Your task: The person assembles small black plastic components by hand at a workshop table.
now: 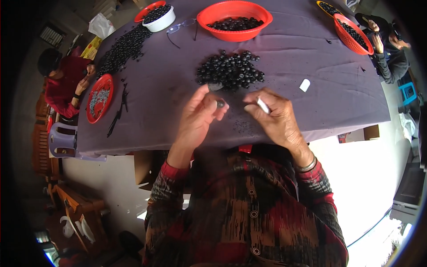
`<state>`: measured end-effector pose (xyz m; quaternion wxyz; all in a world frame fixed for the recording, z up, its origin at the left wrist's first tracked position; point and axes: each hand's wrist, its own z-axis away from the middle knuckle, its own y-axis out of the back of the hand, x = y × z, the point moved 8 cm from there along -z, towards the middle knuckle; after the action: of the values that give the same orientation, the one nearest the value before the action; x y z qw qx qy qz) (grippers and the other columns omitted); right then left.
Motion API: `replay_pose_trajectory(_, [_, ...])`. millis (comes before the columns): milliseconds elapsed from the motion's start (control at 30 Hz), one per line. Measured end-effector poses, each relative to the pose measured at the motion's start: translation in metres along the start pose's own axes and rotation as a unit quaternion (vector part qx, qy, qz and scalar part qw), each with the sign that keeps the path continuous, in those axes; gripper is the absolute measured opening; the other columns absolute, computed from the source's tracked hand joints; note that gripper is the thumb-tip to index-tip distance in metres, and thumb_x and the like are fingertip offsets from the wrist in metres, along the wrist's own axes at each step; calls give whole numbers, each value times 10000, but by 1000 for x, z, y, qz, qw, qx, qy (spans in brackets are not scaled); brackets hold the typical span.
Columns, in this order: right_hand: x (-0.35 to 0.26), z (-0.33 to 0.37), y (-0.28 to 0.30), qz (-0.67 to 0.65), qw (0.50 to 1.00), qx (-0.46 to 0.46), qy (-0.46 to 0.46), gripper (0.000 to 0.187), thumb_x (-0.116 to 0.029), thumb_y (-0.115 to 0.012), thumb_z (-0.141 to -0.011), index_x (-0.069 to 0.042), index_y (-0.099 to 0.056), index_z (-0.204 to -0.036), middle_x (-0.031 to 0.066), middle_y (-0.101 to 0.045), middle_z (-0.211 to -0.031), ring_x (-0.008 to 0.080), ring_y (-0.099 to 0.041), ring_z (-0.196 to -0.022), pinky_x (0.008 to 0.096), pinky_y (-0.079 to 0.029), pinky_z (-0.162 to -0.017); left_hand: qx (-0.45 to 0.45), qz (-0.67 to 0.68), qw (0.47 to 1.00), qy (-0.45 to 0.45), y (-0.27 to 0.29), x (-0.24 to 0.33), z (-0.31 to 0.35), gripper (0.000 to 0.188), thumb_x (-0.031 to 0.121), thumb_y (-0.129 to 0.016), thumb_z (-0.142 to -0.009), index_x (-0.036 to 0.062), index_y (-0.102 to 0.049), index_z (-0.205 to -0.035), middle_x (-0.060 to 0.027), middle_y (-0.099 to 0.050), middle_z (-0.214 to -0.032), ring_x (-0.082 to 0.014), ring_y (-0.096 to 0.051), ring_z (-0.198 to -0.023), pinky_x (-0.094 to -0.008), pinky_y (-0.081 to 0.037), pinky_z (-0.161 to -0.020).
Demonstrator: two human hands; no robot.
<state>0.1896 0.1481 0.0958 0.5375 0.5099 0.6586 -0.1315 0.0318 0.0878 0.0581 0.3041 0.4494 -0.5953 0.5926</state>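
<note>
I've got 1 dark bead (220,103) pinched in my left hand (195,113), so it lies left of the white stick (263,106) clasped in my right hand (276,116), stick axis slanting far-left to near-right, black pile (230,71) just beyond both grips.

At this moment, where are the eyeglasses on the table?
In the head view, the eyeglasses lie toward the table's far edge, left of centre, between the white bowl on their left and the large red bowl on their right.
</note>
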Motion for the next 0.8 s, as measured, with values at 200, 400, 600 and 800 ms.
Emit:
replay_pose_trajectory(200, [-8, 7, -22, -253, 966, -49, -10, 240, -57, -709, -796, -14, -652, -1025, 12, -515, -820, 103, -515, -740, 252, -450, -687, -19, -14, 998, 61, -17, -21, 11, 419, 142, -523, -944, 86, -402, -1341, -6, -583, -921, -75, -496, -748, -220, -413, -678])
replay_pose_trajectory(400, [-9, 12, -22, -268, 962, -37, 28, 215, 34, -695, -779, 8, -645, -987, 32, -501, -835, 123, -573, -752, 261, -515, -673, -49, -1, 999, 14, -21, -20, 16, 384, 71, -490, -946, 63, -424, -1324, -50, -583, -996, -111, -527, -838, -270, -426, -693])
replay_pose_trajectory(600, [-9, 14, -22, -237, 971, -25, 20, 188, 110, -664, -759, 18, -625, -919, 41, -492, -859, 143, -617, -749, 275, -548, -656, -86, 25, 994, 56, -31, -21, 13, 290, 68, -547, -913, 24, -500, -1196, -36, -578, -958, -114, -546, -826, -277, -445, -689])
replay_pose_trajectory(800, [-1, 15, -29, -325, 940, -88, -44, 175, 108, -669, -758, 7, -618, -891, 35, -496, -836, 156, -636, -741, 254, -539, -666, -133, 137, 977, 95, -40, -27, 14, 387, 77, -606, -873, 22, -453, -1225, -42, -562, -985, -116, -555, -841, -259, -446, -692])
